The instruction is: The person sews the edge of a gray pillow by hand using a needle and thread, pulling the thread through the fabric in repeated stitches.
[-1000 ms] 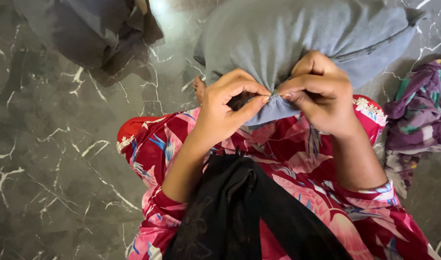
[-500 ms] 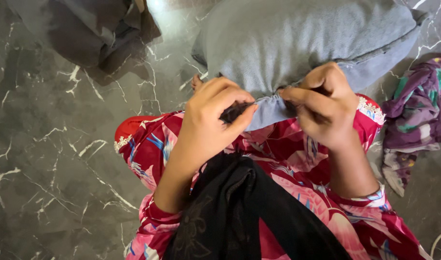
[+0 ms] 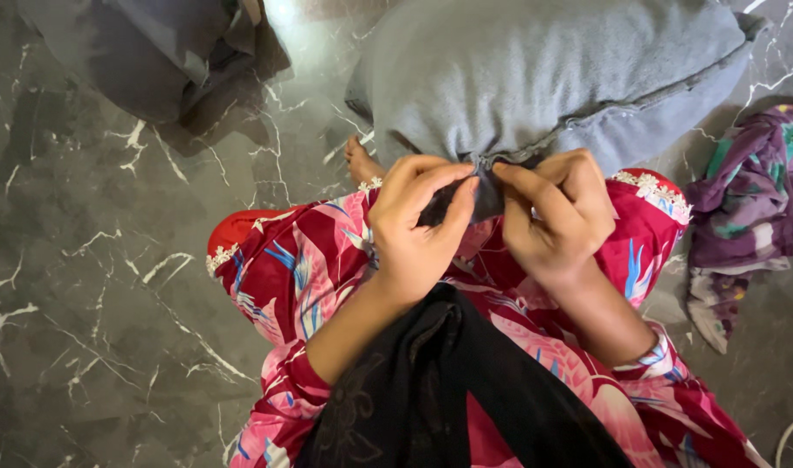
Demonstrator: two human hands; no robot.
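Head view showed the person seated on a dark marbled floor (image 3: pixel 93 286), knees draped in a red floral garment (image 3: pixel 310 269), with a grey cushion (image 3: pixel 543 69) resting against the lap and tilting away toward the top of the frame. Both hands met at the cushion's near edge. The left hand (image 3: pixel 418 221) was pinched narrow, thumb and forefinger closed on a fold of the grey cover beside its seam; the right hand (image 3: pixel 556 212) was likewise curled tight, fingertips gripping the cover just across from the left. Between them sat a small puckered gap in the cover — whether a zip, a button or loose stitching closed it could not be told.

By my reading the step in hand was working the opening at that seam, the two sides drawn together or apart by the paired pinches. A further move would call for a firm hold on both edges and a fine, steady pull along the seam — the stuffing pressed outward there.

A black cloth (image 3: pixel 431 399) hung over the lap, a purple patterned cloth (image 3: pixel 751 199) lay on the floor to the right, and a dark grey bundle (image 3: pixel 154 52) sat at the upper left.
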